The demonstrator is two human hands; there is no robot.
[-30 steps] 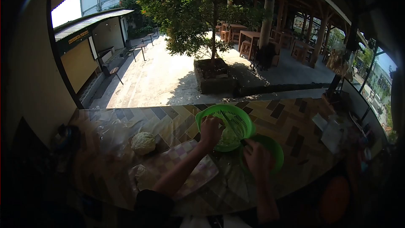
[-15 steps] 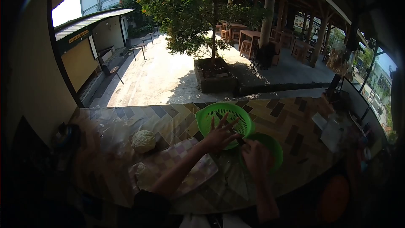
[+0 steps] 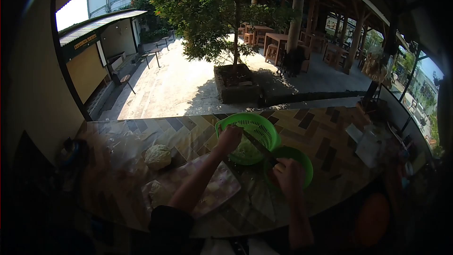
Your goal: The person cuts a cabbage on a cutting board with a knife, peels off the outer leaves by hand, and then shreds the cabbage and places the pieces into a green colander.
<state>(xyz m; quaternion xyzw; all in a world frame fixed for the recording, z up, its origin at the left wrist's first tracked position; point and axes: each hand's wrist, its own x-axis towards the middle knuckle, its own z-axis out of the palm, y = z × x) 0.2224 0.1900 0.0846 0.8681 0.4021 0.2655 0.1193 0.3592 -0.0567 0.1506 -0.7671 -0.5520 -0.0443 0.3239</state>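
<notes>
My right hand (image 3: pixel 289 175) is closed around the handle of a knife (image 3: pixel 256 143), above a green bowl (image 3: pixel 307 166). The blade slants up and left across a green colander (image 3: pixel 272 132), which holds pale shredded pieces, likely cabbage. At the far end of the blade, my left hand (image 3: pixel 230 140) has its fingers closed on the tip, over the colander's left side. A pale cabbage (image 3: pixel 158 157) sits left of my left forearm. Another pale cabbage piece (image 3: pixel 158 192) lies on a checkered board (image 3: pixel 219 182), partly in shadow.
The wood-patterned table (image 3: pixel 302 130) bears white papers or bags (image 3: pixel 370 148) at the right. A dim orange round thing (image 3: pixel 374 215) is at the lower right. Beyond the table, a tree stands in a planter (image 3: pixel 236 89) in a sunlit yard.
My left hand was spread open over the colander; it has drawn back left and closed at the knife's tip. The knife blade now shows clearly between both hands.
</notes>
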